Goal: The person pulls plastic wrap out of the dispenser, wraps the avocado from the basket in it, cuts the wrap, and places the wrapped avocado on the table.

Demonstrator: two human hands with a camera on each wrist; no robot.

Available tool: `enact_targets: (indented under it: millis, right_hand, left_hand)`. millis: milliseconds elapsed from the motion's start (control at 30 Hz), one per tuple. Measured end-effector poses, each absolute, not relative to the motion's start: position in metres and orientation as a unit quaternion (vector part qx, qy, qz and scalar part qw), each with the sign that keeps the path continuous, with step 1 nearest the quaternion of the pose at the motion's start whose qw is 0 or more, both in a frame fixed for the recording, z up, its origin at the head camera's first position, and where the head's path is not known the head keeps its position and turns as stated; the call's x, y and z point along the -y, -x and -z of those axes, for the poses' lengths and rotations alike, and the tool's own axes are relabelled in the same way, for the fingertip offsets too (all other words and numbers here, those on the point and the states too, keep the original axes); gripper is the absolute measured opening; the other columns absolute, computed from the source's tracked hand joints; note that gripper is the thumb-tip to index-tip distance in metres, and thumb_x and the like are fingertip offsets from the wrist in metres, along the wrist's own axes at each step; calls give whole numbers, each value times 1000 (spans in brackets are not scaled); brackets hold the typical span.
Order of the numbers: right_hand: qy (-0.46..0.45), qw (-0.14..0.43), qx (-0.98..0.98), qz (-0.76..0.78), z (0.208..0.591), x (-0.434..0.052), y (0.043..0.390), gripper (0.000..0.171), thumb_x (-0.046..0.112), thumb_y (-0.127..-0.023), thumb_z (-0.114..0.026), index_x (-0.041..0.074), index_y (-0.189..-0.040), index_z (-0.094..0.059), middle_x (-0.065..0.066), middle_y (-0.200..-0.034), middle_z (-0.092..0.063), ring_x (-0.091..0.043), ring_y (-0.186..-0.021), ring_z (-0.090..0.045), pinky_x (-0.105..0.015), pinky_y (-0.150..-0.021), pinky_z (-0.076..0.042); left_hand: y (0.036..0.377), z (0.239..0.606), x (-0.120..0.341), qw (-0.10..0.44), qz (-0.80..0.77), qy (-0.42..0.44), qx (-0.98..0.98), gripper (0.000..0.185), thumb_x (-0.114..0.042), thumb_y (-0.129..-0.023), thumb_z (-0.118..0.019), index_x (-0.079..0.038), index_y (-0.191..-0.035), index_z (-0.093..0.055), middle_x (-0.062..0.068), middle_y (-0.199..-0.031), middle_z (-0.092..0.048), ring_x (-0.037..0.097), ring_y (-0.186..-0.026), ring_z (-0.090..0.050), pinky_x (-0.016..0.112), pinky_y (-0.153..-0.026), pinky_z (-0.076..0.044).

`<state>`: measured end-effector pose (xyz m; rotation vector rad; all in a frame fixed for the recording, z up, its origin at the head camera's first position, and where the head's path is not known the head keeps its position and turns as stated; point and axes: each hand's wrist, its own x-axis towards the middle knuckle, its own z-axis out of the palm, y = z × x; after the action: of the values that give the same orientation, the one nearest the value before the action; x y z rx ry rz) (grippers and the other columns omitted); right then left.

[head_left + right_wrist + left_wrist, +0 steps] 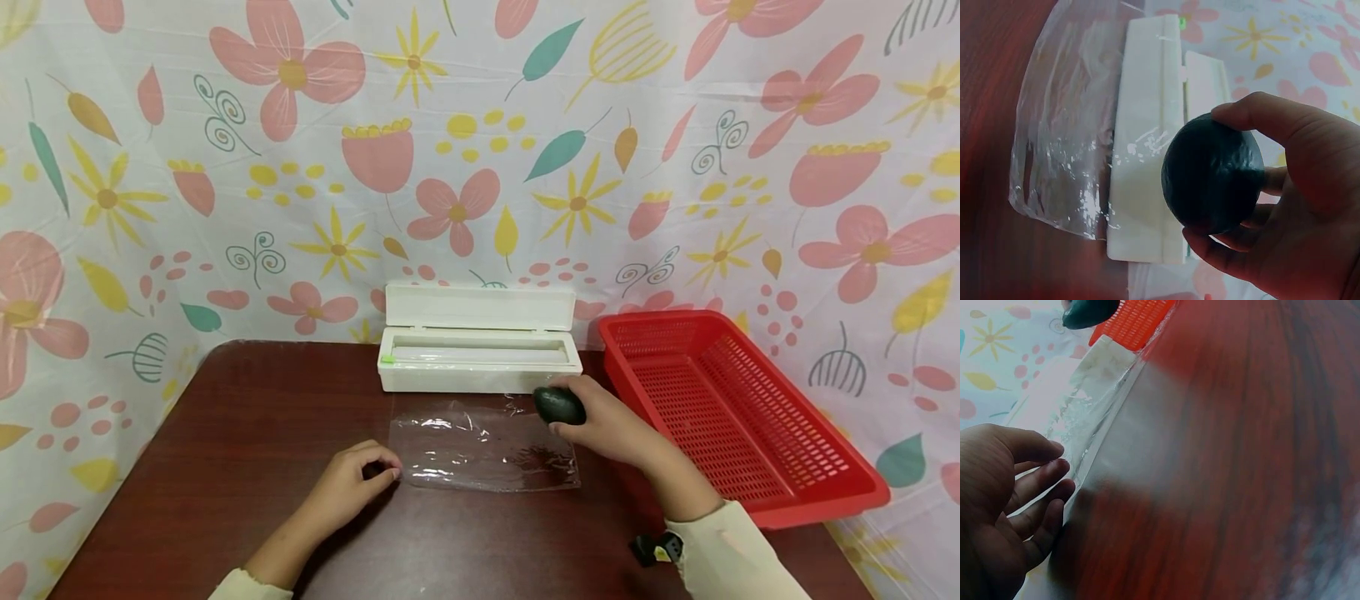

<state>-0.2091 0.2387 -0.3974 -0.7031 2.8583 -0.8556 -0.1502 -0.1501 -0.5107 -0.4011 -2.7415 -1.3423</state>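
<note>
My right hand (603, 421) grips a dark green avocado (558, 406) above the right part of the clear plastic wrap (480, 450). In the right wrist view the thumb lies over the avocado's (1210, 178) top and the fingers curl beneath it. The wrap stretches from a white wrap dispenser (480, 381), whose lid is raised, towards me over the table. At the sheet's left edge my left hand (348, 483) pinches the wrap between thumb and finger. In the left wrist view, that hand's fingertips (1060, 465) meet the film's edge.
A red plastic basket (817, 492) stands at the table's right side, close to my right forearm. A small black object (656, 550) lies by the right sleeve. Behind the brown table (187, 450) hangs a flower-patterned cloth (457, 150).
</note>
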Motion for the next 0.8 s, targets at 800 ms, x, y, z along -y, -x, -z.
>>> enact_targets:
  millis: [800]
  right_hand:
    - [219, 82, -931, 279, 416, -213, 212, 64, 25, -86, -78, 19, -146, -54, -13, -130, -53, -23, -104, -58, -37, -84, -53]
  left_hand:
    - [150, 513, 150, 39, 442, 136, 886, 9, -17, -89, -77, -26, -89, -75, -21, -89, -64, 1, -89, -60, 25, -83, -50]
